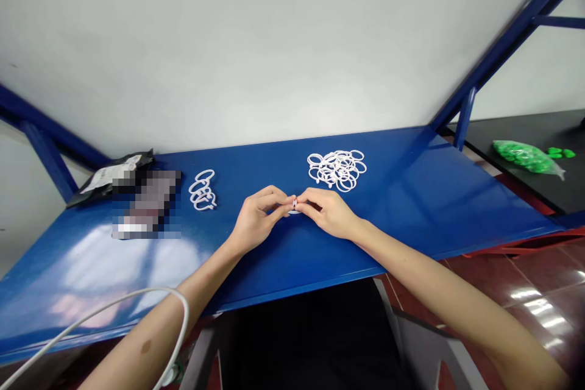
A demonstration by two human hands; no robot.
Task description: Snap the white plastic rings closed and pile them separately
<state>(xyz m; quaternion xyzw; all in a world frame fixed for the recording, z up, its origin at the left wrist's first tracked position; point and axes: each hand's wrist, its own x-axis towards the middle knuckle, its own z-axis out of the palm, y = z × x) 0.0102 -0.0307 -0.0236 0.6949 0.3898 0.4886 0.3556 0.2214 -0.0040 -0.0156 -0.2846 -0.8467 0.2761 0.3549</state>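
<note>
My left hand (259,217) and my right hand (329,212) meet fingertip to fingertip above the blue table (292,262). Between them they pinch a small white ring (294,212), of which only a short piece shows; the fingers cover the rest. Behind my right hand lies a heap of white plastic rings (337,167), tangled together, some with small knobs. Off to the left of my left hand is a smaller group of similar white rings (201,192), overlapping in a short row.
A black plastic package (109,177) with a white label lies at the table's left, beside a blurred-out dark object (150,201). A white cable (114,301) crosses my left forearm. On a black table at right rests a bag of green pieces (525,155).
</note>
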